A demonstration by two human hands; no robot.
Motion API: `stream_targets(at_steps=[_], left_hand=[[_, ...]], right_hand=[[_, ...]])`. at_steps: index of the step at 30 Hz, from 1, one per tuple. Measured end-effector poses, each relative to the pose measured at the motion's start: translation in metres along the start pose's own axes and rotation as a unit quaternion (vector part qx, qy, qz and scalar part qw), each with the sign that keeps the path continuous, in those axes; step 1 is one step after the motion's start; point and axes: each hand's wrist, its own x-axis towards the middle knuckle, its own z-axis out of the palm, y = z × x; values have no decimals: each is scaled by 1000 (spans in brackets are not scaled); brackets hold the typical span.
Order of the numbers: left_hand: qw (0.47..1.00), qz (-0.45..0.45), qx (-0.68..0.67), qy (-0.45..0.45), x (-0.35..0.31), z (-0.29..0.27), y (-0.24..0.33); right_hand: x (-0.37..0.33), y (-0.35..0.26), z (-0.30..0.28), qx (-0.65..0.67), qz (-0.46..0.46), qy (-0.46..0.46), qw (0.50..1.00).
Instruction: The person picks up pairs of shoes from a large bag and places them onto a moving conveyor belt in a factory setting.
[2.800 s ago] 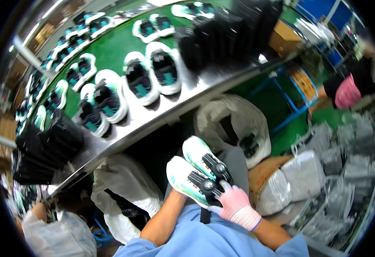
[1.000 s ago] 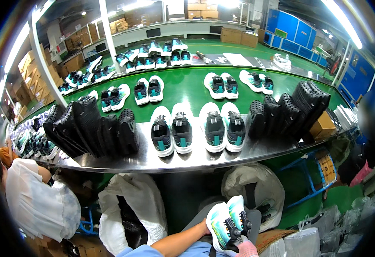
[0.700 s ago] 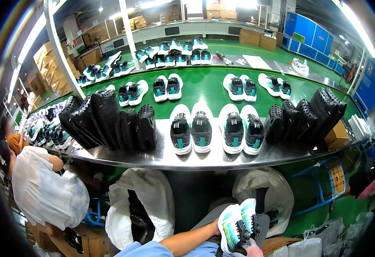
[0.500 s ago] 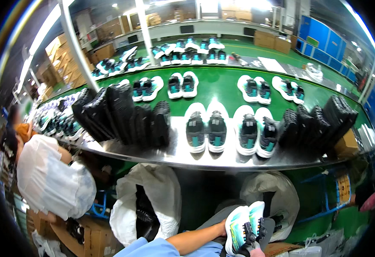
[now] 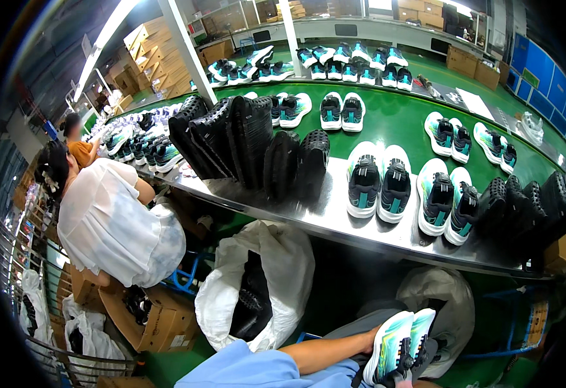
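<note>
At the lower edge, my left forearm reaches right across my lap. My left hand (image 5: 367, 341) grips a pair of white and teal sneakers (image 5: 389, 346) from their left side, with most of its fingers hidden behind them. The pair is tilted, soles to the left, black lacing and openings to the right. Only a small patch of my right hand (image 5: 421, 384) shows by the heel end of the pair, cut off by the frame; its fingers cannot be made out. On the bench ahead stand two like pairs, a nearer-left pair (image 5: 379, 184) and a right-hand pair (image 5: 448, 204).
Black ribbed shoe-shaped pieces (image 5: 251, 142) stand in rows on the metal bench (image 5: 386, 238). Below it are two white sacks, a left sack (image 5: 289, 265) and a right sack (image 5: 454, 291). A person in white (image 5: 121, 220) sits at left beside a cardboard box (image 5: 170, 323).
The whole view has swung left, so the bench and its shoes sit farther right. The sneakers stay in my left hand, at much the same tilt.
</note>
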Motion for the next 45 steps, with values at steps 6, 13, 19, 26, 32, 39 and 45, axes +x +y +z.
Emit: stream_targets(at_steps=[6, 13, 19, 26, 32, 39, 45], left_hand=[[1000, 19, 0, -24, 11, -19, -9], [999, 11, -22, -23, 16, -23, -12], [999, 15, 10, -33, 22, -34, -18], [998, 18, -29, -51, 9, -19, -13], [999, 41, -15, 6, 30, -42, -21], [1000, -6, -12, 26, 18, -13, -10], [997, -7, -27, 67, 15, -10, -7]], right_hand=[[3, -4, -5, 39, 35, -36, 998], [5, 0, -4, 50, 19, -25, 998], [3, 3, -3, 46, 26, -30, 998], [-2, -2, 1, 9, 23, -25, 999], [1, -3, 5, 19, 50, 3, 999], [-1, 11, 9, 23, 79, 5, 997], [-3, 8, 15, 4, 99, -15, 995]])
